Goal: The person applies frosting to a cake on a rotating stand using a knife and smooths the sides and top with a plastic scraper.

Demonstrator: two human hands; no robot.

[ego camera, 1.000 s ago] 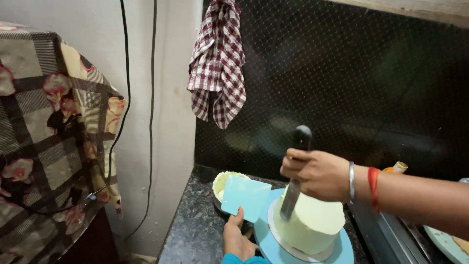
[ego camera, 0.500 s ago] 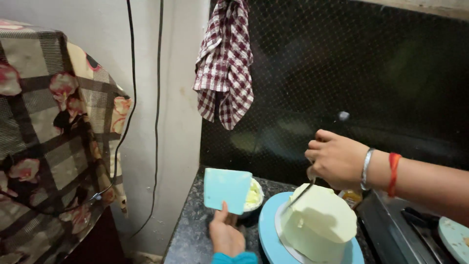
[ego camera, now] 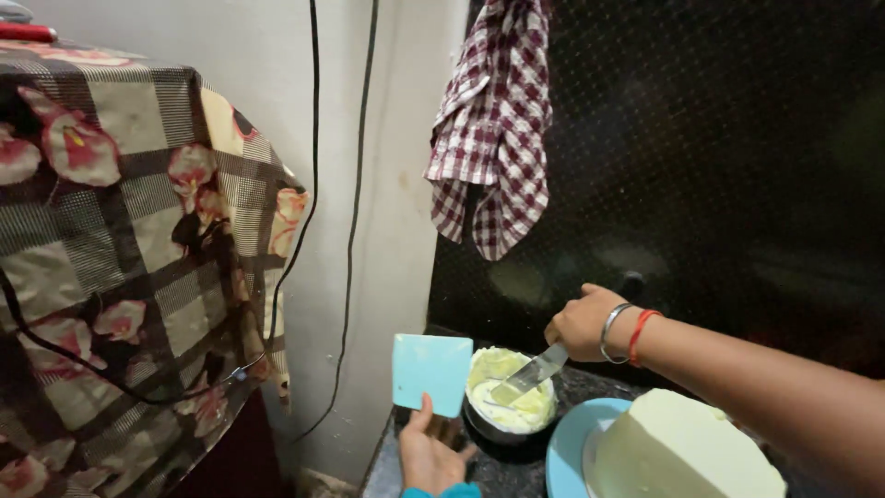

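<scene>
My left hand (ego camera: 431, 452) holds a light blue square scraper (ego camera: 431, 373) upright beside a metal bowl (ego camera: 502, 429) of pale cream (ego camera: 509, 392). My right hand (ego camera: 583, 325), with a silver bangle and red thread at the wrist, grips a metal spatula (ego camera: 528, 374); its blade tip dips into the cream in the bowl. A pale green frosted cake (ego camera: 682, 452) stands on a light blue round board (ego camera: 567, 452) at the lower right, just right of the bowl.
A red and white checked cloth (ego camera: 493, 129) hangs on the dark tiled wall (ego camera: 719, 166) behind the dark stone counter (ego camera: 387, 475). At the left is something draped in a floral checked cover (ego camera: 120, 277). Black cables (ego camera: 355, 184) run down the white wall.
My right hand has moved the spatula off the side of the cake, leftward and down into the cream bowl. The left hand has raised the scraper off the bowl and holds it upright.
</scene>
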